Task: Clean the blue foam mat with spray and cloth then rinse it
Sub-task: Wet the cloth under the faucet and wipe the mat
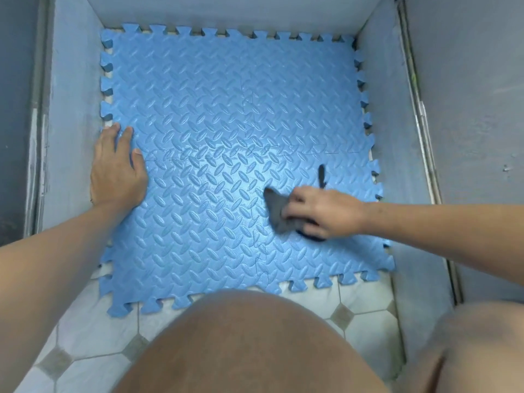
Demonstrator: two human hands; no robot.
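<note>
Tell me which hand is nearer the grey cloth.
Right. The right hand grips the grey cloth against the blue foam mat, on its right part; the left hand lies flat at the mat's left edge, far across from the cloth.

We see a blue mat [226,137] with embossed leaf-like ridges; on it, a dark grey cloth [276,214]; below it, white floor tiles [93,330] with grey diamonds.
</note>
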